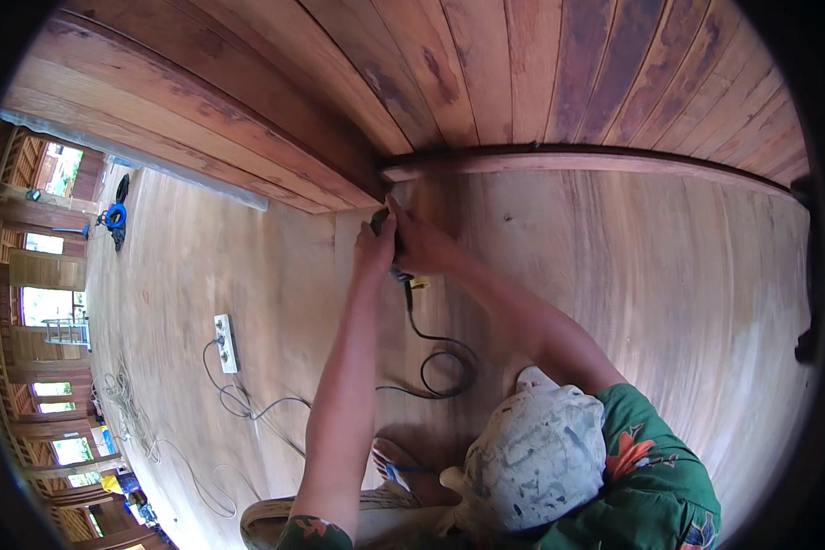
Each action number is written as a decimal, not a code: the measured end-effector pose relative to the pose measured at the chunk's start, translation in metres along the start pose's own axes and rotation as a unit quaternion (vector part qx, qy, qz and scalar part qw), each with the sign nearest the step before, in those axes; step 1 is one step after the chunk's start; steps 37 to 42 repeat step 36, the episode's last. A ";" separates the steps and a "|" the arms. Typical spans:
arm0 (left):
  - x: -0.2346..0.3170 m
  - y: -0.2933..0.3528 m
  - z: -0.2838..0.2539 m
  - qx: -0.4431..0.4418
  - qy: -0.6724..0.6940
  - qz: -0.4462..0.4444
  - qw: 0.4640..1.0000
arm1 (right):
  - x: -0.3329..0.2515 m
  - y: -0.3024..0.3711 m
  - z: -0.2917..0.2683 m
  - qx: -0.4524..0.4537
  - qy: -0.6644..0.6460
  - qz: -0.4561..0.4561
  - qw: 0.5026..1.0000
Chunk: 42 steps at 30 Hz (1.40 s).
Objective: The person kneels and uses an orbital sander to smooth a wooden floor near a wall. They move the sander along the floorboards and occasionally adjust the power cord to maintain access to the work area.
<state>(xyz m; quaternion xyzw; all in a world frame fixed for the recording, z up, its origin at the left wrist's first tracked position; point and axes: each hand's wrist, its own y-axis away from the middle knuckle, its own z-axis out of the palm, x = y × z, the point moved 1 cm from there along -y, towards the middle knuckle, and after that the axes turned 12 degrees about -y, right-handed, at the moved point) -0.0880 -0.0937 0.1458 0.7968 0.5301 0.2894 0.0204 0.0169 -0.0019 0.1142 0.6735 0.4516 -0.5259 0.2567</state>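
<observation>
My left hand [374, 247] and my right hand [422, 240] are closed together around a dark corded power tool [401, 274]. Fingers cover most of its body, so its exact kind cannot be made out. The tool's front end is at the inner corner where two plank walls meet the wooden floor [568, 266], close to the reddish baseboard [596, 165]. From its back end a black cord [413, 321] runs down and loops on the floor. Just beside the cord lies a small yellow piece [420, 283].
A white power strip [225, 344] with a plugged-in cable lies to the left. Tangled cable [130, 403] spreads farther left. A blue coil [115, 216] and a stepladder [67, 332] are by the far side. Stained pale cloth [536, 454] bulges near my right arm.
</observation>
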 end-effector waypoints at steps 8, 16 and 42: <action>0.023 0.020 0.020 0.044 -0.072 -0.015 0.996 | 0.020 0.020 -0.016 -0.035 -0.303 0.109 0.946; 0.036 0.038 0.024 0.058 -0.141 0.011 0.988 | 0.029 0.093 -0.040 0.074 -0.270 0.074 0.957; 0.042 0.010 0.007 0.106 -0.301 0.150 0.936 | 0.169 0.802 -0.231 0.537 0.443 0.543 0.469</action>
